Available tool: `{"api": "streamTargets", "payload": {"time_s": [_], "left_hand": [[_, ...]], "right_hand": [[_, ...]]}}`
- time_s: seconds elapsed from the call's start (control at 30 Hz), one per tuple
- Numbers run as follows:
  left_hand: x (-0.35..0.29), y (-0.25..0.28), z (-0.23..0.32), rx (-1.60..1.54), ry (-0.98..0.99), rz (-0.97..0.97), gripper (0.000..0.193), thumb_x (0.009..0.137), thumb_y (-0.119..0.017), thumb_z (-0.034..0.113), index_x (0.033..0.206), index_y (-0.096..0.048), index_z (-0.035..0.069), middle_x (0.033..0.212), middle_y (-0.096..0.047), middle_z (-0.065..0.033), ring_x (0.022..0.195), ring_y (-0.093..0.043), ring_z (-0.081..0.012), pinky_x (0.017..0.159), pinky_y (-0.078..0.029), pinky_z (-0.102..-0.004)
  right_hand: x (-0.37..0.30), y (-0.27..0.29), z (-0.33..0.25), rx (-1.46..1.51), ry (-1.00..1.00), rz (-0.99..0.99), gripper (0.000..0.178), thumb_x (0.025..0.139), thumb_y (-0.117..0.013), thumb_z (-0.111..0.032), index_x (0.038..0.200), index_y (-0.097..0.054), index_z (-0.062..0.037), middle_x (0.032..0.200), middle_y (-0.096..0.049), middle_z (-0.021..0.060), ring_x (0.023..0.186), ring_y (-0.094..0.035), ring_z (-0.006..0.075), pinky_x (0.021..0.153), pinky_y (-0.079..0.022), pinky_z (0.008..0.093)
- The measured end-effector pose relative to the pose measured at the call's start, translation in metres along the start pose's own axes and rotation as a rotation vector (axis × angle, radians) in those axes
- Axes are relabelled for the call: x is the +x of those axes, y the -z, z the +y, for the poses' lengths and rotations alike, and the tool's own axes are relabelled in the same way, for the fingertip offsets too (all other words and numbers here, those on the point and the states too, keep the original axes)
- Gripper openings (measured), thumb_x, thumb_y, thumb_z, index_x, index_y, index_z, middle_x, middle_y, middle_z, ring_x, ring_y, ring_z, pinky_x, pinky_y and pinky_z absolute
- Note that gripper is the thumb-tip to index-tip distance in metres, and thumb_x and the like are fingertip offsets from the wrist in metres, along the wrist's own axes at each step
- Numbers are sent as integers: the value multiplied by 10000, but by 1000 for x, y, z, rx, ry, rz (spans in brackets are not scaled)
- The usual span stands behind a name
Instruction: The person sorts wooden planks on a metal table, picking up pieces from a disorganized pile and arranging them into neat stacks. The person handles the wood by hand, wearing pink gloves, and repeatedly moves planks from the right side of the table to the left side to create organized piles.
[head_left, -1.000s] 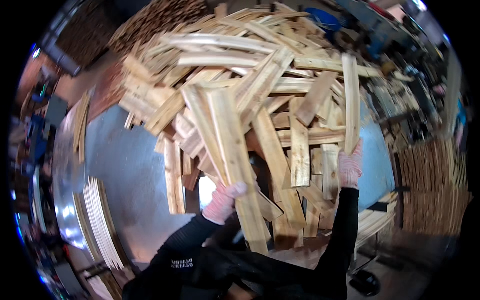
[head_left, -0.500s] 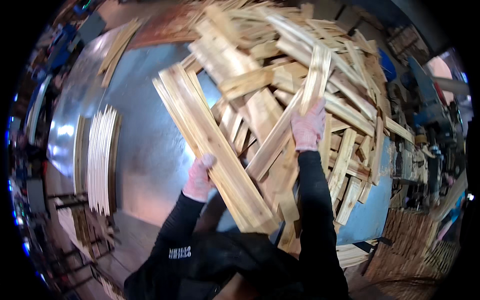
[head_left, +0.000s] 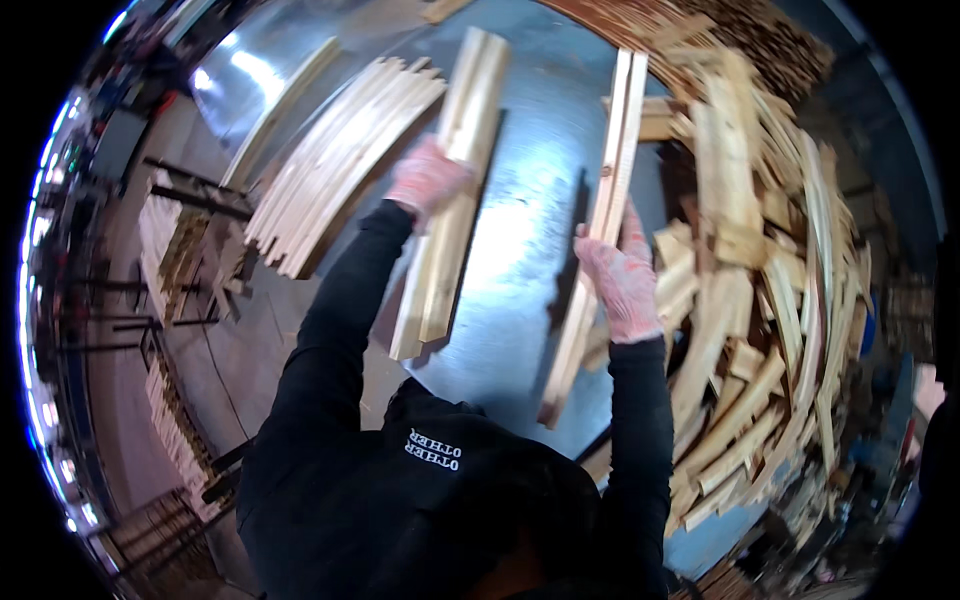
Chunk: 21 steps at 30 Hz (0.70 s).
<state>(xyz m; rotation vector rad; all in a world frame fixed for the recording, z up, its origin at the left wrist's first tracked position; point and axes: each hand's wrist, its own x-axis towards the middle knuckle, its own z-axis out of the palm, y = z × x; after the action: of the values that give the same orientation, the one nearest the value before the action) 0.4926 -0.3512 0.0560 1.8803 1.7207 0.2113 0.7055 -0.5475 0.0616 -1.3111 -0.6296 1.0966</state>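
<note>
My left hand [head_left: 428, 180], in a pinkish-white work glove, is closed around a few long, pale wooden boards [head_left: 450, 245]. They slant over the left part of the metal table [head_left: 515, 230], beside a row of wooden strips [head_left: 345, 155] laid side by side. My right hand [head_left: 622, 280], gloved alike, grips long, narrow wooden strips [head_left: 612, 170], held tilted in front of the wood pile. The lines between the strips show they are held together; their exact number I cannot tell. My palms are hidden by the gloves' backs and the wood.
A large jumbled pile of wooden pieces [head_left: 725, 165] covers the table's right side. One single strip [head_left: 280, 110] lies beyond the row at far left. Stacked wood [head_left: 165, 235] rests on dark metal racks left of the table. More stacked wood [head_left: 770, 45] stands at the far right.
My view has turned left, so the pile now sits further right. My left hand has carried its boards away from the pile toward the row; my right hand has brought strips off the pile.
</note>
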Motion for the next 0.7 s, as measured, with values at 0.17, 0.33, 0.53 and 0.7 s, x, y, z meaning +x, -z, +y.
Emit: {"api": "streamTargets", "payload": {"time_s": [0.17, 0.33, 0.53, 0.7], "left_hand": [[31, -58, -71, 149, -168, -176, 581, 883, -623, 464, 1183, -573, -32, 1048, -697, -281, 1023, -684, -415, 878, -538, -463], [4, -52, -129, -7, -295, -334, 832, 962, -495, 608, 1475, -367, -35, 1376, -523, -276, 1186, -573, -435, 984, -474, -470], [-74, -76, -135, 243, -197, -177, 1134, 704, -824, 397, 1553, -210, -37, 1486, -389, -282, 1291, -496, -426, 1090, -414, -434], [-39, -48, -159, -621, -144, -396, 807, 848, -705, 307, 1493, -350, -22, 1369, -524, -225, 1216, -564, -333, 1021, -480, -384]], "right_hand": [[89, -106, 145, -382, -159, 142, 775, 854, -699, -284, 1501, -397, 17, 1189, -671, 177, 978, -675, 277, 899, -529, 368], [100, -146, 138, -1178, -339, -53, 688, 964, -462, -558, 1382, -538, -17, 1203, -645, 312, 1184, -585, 470, 1000, -470, 498], [104, -134, 141, -1155, -309, -146, 621, 1047, -309, -517, 1339, -584, -42, 1200, -657, 284, 1191, -570, 474, 1013, -451, 506], [82, -126, 168, -277, -386, 6, 625, 1049, -412, -516, 1346, -554, 15, 1229, -666, 207, 1121, -639, 349, 972, -494, 388]]}}
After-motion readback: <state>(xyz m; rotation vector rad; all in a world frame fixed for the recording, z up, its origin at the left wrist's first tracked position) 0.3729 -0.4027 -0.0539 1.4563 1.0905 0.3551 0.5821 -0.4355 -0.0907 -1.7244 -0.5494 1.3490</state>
